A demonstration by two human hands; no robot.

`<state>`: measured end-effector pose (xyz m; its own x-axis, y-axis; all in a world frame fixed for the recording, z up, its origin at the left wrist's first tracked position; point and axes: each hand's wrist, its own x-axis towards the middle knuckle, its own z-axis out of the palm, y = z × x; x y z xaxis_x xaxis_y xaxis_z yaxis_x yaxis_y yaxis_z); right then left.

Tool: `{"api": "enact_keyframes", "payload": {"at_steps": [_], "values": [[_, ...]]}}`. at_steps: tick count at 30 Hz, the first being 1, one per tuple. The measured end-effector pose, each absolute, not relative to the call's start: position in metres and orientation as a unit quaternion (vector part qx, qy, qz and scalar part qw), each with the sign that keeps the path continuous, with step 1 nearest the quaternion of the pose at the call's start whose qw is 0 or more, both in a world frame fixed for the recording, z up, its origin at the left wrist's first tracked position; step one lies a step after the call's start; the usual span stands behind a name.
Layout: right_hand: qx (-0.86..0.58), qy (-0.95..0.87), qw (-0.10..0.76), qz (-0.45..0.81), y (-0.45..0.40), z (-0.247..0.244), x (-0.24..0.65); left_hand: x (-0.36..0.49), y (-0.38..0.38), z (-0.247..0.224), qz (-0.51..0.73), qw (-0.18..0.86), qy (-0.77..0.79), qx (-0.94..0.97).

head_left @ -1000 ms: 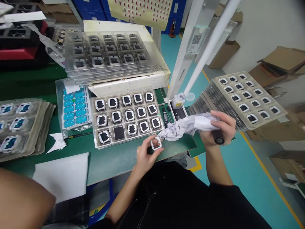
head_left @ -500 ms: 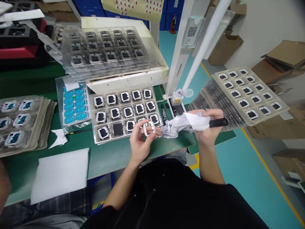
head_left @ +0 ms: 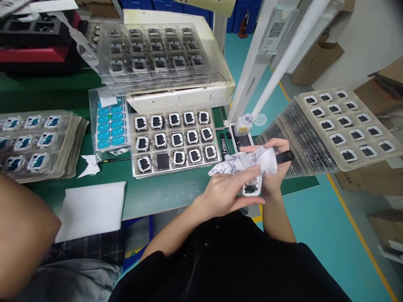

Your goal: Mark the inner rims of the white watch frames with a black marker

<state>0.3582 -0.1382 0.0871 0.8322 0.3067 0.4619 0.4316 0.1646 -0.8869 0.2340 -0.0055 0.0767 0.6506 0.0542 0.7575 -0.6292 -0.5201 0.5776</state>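
My left hand [head_left: 217, 195] is closed on a small white rounded-square frame [head_left: 252, 193], its fingers over the top and thumb beneath. My right hand [head_left: 273, 183] grips a crumpled white cloth [head_left: 237, 162] together with a black handle [head_left: 285, 157] whose round end sticks out to the right. The hands meet in front of my body, with cloth against the upper edge of the frame. What the black handle belongs to is hidden by cloth. Behind them, a clear plastic tray [head_left: 168, 167] holds rows of similar white frames with dark centres; one pocket [head_left: 163, 161] has no frame.
Stacked trays stand at right [head_left: 317, 155], at left [head_left: 67, 155] and on a white box [head_left: 179, 98]. A bottle [head_left: 244, 125] and black marker [head_left: 223, 143] lie near the post [head_left: 252, 69]. Blue stickers [head_left: 110, 126] and a white sheet [head_left: 94, 209] are left. Another person's arm [head_left: 25, 235] reaches in.
My left hand has moved right, bringing the white frame to the cloth in my right hand. The view has shifted, and the other person's arm shows more at the left.
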Motion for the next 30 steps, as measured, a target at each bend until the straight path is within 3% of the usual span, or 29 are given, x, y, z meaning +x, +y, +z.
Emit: {"api": "enact_keyframes", "payload": {"at_steps": [5, 8, 11, 17, 20, 25, 30], "values": [[-0.667, -0.227, 0.707, 0.056, -0.141, 0.085, 0.362, 0.247, -0.008, 0.053, 0.391, 0.302, -0.166, 0.853], [-0.676, -0.214, 0.702, 0.061, -0.139, 0.079, 0.368, 0.248, -0.005, 0.037, 0.384, 0.266, -0.163, 0.869], [-0.695, -0.218, 0.685, 0.036, -0.137, 0.075, 0.373, 0.245, -0.003, 0.028, 0.357, 0.326, -0.160, 0.861], [-0.710, -0.231, 0.666, 0.017, -0.138, 0.081, 0.376, 0.233, 0.005, 0.031, 0.297, 0.611, -0.052, 0.732], [-0.710, -0.247, 0.659, 0.030, -0.141, 0.093, 0.365, 0.231, 0.009, 0.039, 0.270, 0.699, -0.021, 0.662], [-0.729, -0.259, 0.633, -0.001, -0.141, 0.111, 0.342, 0.225, 0.012, 0.053, 0.266, 0.746, -0.031, 0.609], [-0.747, -0.284, 0.601, -0.004, -0.144, 0.111, 0.335, 0.218, 0.015, 0.057, 0.266, 0.708, -0.014, 0.655]]}}
